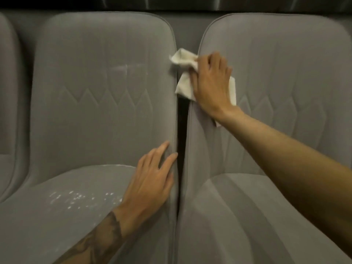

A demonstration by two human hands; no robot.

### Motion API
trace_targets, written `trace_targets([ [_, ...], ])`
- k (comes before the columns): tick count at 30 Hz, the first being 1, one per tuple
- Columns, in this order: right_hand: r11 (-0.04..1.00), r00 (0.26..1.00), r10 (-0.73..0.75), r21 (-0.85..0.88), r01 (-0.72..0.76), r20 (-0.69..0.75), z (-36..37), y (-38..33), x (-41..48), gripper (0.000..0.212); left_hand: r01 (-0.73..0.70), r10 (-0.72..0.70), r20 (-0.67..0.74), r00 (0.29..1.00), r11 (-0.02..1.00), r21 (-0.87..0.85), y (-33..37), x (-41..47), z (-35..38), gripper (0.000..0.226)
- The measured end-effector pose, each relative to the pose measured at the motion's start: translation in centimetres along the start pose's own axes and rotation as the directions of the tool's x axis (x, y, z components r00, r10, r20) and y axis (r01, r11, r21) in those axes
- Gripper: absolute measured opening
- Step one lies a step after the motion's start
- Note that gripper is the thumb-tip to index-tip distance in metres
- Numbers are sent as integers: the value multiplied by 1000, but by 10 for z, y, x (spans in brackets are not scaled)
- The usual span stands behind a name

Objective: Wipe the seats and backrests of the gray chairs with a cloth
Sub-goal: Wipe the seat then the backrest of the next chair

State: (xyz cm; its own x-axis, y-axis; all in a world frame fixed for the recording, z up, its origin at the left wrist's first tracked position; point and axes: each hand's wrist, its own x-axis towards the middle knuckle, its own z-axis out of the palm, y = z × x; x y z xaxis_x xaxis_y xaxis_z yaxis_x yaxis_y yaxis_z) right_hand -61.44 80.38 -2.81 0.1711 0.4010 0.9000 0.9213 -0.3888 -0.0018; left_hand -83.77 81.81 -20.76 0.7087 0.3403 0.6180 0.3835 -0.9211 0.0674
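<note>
Two gray upholstered chairs stand side by side with a dark gap between them. My right hand [211,82] presses a crumpled white cloth [183,63] flat against the left edge of the right chair's backrest [285,73]. The cloth spills over the gap toward the left chair's backrest [102,82]. My left hand [152,180] lies flat with fingers spread on the right edge of the left chair, where its seat [57,216] meets the backrest. White specks and streaks mark the left seat and the middle of the left backrest. The right chair's seat [238,216] looks plain.
A third gray chair [7,92] shows at the far left edge. Dark chair backs of another row [171,2] run along the top of the view. The narrow black gap [182,130] separates the two chairs.
</note>
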Motion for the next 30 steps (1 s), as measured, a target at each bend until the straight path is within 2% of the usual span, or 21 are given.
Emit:
trace_targets([
  [2,994,994,108,10,-108,-9,0,-8,-3,36,25,-22,76,997,999,-36,-4,-19,-2,57],
  [3,993,993,117,33,-117,4,0,-13,-19,35,39,-34,110,993,998,-47,-5,-29,-3,57],
  [8,985,980,-135,132,115,149,-10,-22,-165,18,-23,16,181,983,999,36,-9,-74,-13,49],
  [11,975,964,-200,135,178,177,-9,-15,-174,23,-22,10,217,976,998,51,-12,-84,-19,46],
  [12,983,974,-164,110,148,158,-6,-17,-160,23,-25,14,231,973,999,44,-12,-85,-20,44],
  [15,994,992,70,74,-78,100,0,-31,-122,19,-18,17,268,963,1000,3,-13,-83,-18,42],
  [16,992,989,101,70,-109,105,0,-35,-125,18,-8,11,273,962,1000,-10,-14,-82,-17,40],
  [18,995,980,39,82,-56,193,-6,-40,-162,16,16,-13,278,961,1000,-8,-14,-81,-16,36],
  [21,986,905,-88,167,18,415,-27,-41,-229,17,46,-42,284,958,999,-7,-14,-80,-14,35],
  [24,965,797,-86,249,-82,598,-42,-45,-251,23,55,-51,288,956,999,-4,-16,-79,-10,39],
  [27,953,711,-95,270,-137,696,-60,-54,-254,21,40,-44,302,952,999,21,-17,-79,-9,35],
  [30,960,672,-125,260,-103,730,-85,-69,-272,18,6,-10,357,934,1000,12,-23,-78,-8,39],
])
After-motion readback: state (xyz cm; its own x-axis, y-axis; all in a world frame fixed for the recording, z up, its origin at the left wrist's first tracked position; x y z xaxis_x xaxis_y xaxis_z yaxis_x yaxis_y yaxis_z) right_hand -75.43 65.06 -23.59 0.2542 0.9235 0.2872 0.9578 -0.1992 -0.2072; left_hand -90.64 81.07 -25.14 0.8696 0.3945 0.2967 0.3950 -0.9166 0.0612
